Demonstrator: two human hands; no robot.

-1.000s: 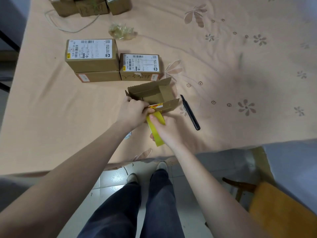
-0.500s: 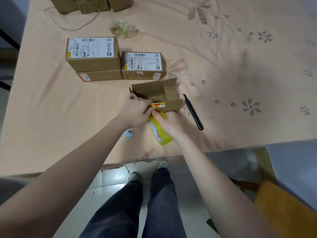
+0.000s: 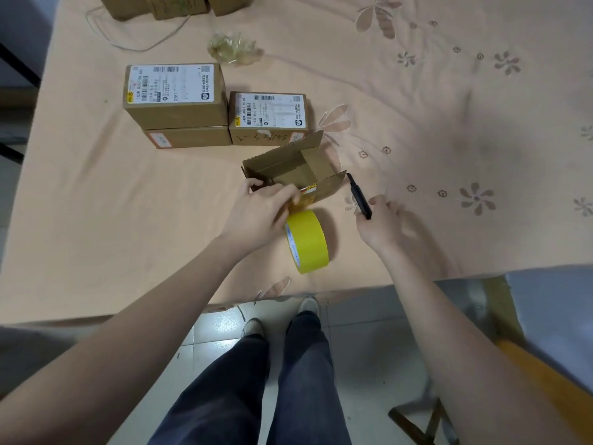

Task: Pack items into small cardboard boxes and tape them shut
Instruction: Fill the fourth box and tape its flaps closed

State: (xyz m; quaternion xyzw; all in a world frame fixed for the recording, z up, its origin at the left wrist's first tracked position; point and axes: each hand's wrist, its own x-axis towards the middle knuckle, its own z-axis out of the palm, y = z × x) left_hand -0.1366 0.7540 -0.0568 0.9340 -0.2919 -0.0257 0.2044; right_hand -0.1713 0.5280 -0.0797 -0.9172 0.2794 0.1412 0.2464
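A small open cardboard box (image 3: 298, 168) lies on the table with its flaps up. My left hand (image 3: 261, 213) presses the near side of the box, where a strip of yellow tape leads to the roll. The yellow tape roll (image 3: 308, 240) stands on its edge just in front of the box, free of both hands. My right hand (image 3: 380, 224) is to the right of the roll and curls round the near end of a black knife (image 3: 359, 195) lying beside the box.
Three sealed, labelled boxes (image 3: 175, 94) sit stacked behind the open box. More boxes (image 3: 173, 4), a thin cord and crumpled clear plastic (image 3: 234, 51) lie at the table's far end. The table edge (image 3: 321, 292) is close to me. A wooden stool (image 3: 545, 370) stands at lower right.
My right hand let go of the tape roll and moved right to the black knife. The roll now stands alone on the table. My left hand stayed on the box.
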